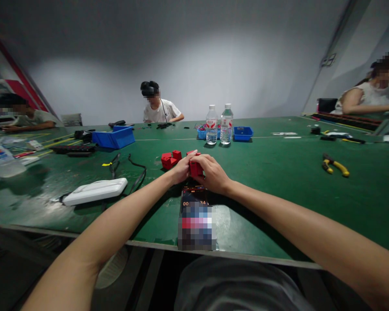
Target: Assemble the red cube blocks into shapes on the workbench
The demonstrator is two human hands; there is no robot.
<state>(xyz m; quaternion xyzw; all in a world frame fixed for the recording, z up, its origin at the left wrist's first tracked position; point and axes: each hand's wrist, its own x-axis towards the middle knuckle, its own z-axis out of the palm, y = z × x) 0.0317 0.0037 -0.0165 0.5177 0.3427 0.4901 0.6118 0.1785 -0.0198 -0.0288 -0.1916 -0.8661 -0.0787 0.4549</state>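
Pinching red, blocky, plastic-looking piece (196,169) between left hand (180,170) and right hand (214,174) at 12 o'clock over green-topped bench (278,172), likely to steady it. Can't tell full shape, partly covered. Have red cuboid pieces (168,161) at 10 o'clock from it, apparently for reach, and dark slab phone (194,197) at 6, maybe for timing.

Green table (278,181): red blocks (167,161), phone (195,198), pliers (339,166), white device (95,192), blue bins (114,138), water bottles (211,126).
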